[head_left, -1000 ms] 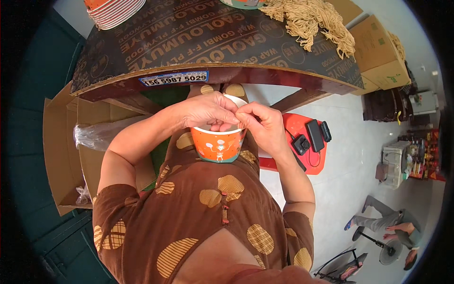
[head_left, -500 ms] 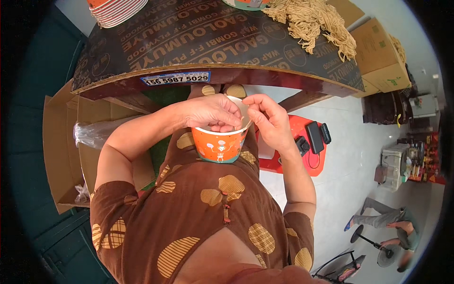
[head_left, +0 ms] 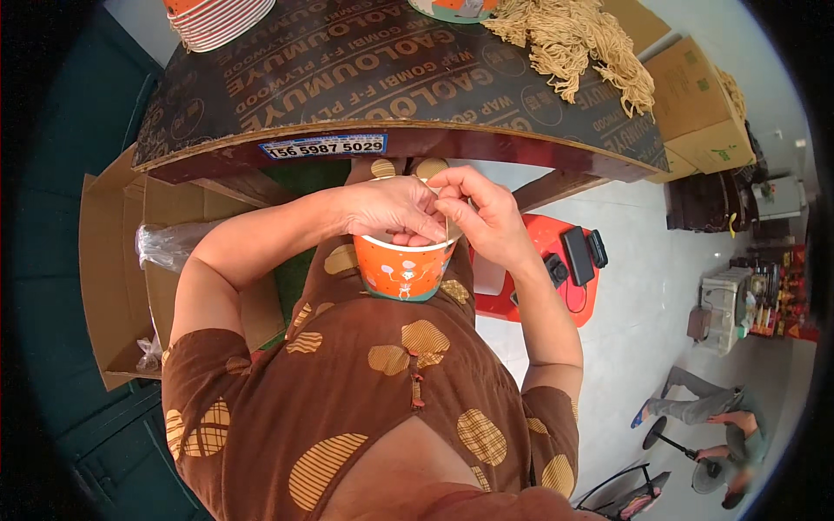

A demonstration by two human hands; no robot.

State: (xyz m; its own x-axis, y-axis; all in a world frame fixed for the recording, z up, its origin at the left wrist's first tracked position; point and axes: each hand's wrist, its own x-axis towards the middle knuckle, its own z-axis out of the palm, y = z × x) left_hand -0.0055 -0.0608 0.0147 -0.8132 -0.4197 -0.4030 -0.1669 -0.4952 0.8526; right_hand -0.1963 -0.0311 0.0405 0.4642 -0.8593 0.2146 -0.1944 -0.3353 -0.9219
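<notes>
An orange paper bucket (head_left: 404, 271) with a white rim, green base and cartoon figures rests upright on my lap. My left hand (head_left: 400, 213) reaches over its rim, fingers curled inside the mouth and thumb toward the right side. My right hand (head_left: 482, 213) is at the right part of the rim, thumb and forefinger pinched on a thin beige cord (head_left: 447, 227). The cord runs down from that pinch to my left fingertips, which close at its lower part. Both hands hide much of the bucket's inside.
Ahead is a dark printed plywood table (head_left: 347, 78), bearing stacked paper buckets (head_left: 221, 22), another bucket (head_left: 452, 9) and a heap of beige cords (head_left: 582, 43). A red stool (head_left: 556, 300) holds black devices. Open cardboard (head_left: 113, 278) stands left. A person (head_left: 738, 425) is beside a fan (head_left: 712, 473).
My right hand has moved slightly left, closer to my left hand, and its pinch is higher over the rim. More of the cord shows between the hands. The bucket stays on my lap.
</notes>
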